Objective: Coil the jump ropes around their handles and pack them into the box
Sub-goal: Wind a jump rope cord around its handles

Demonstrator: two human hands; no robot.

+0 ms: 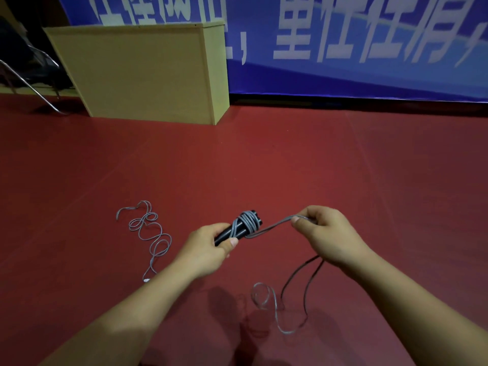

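- Trailing from under the right hand, the free end of the grey rope [274, 307] drops to the red floor [343, 167] at about 5 o'clock of the frame, where it lies in loose loops beside two darker strands.
- The left hand [208, 249] holds the black handles [237, 228] by their lower end, its fingers [232, 242] curled round them and the thumb pressed on top; the handles tilt up toward 1 o'clock.
- Several turns of grey rope are wound tightly around the upper part of the handles, just beyond the left hand.
- From that coil a doubled strand runs toward 3 o'clock to the right hand [327, 233], which pinches it between thumb and curled fingertips; the strand looks taut between the two hands.
- A second grey rope [148, 233] lies uncoiled on the floor at 9 o'clock of the hands, well apart from them, in loose tangled loops.
- Farther off, at 11 o'clock, a pale wooden box [142, 72] stands on the floor against a blue banner [369, 48] with large white characters.
- At the far left edge, metal chair legs [31, 88] show beside the box.
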